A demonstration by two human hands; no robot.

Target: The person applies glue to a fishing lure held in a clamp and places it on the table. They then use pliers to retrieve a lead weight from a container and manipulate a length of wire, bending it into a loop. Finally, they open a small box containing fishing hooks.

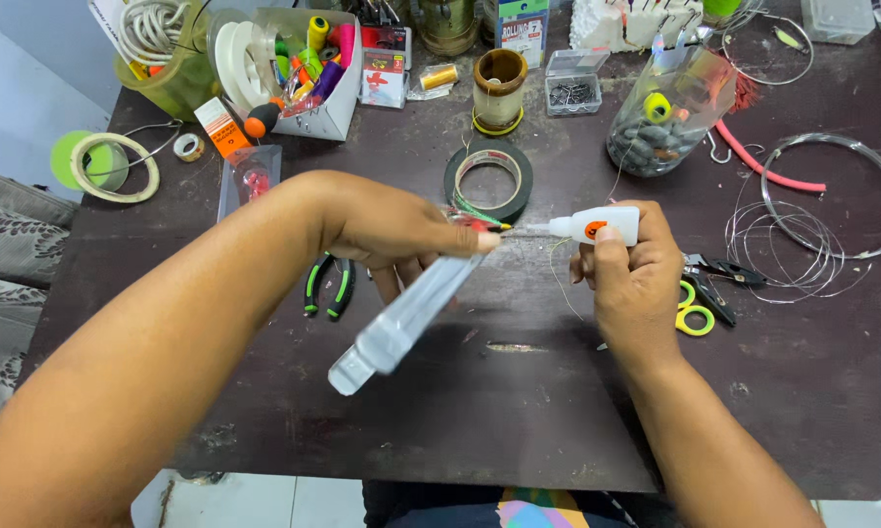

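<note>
Just below the black tape roll (488, 180), my left hand (387, 230) fingers pinch a clear tube (401, 318), my right hand (636, 274) grips the small glue bottle (602, 225); I'd squeeze gently, nozzle steady at the tube's tip.

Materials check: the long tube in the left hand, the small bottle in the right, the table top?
Long tube in the left hand: clear plastic, likely; see-through and glossy.
Small bottle in the right hand: white opaque plastic, probably soft; thin nozzle.
Table top: dark brown, matte, scuffed; painted wood or laminate, cannot tell which.
</note>
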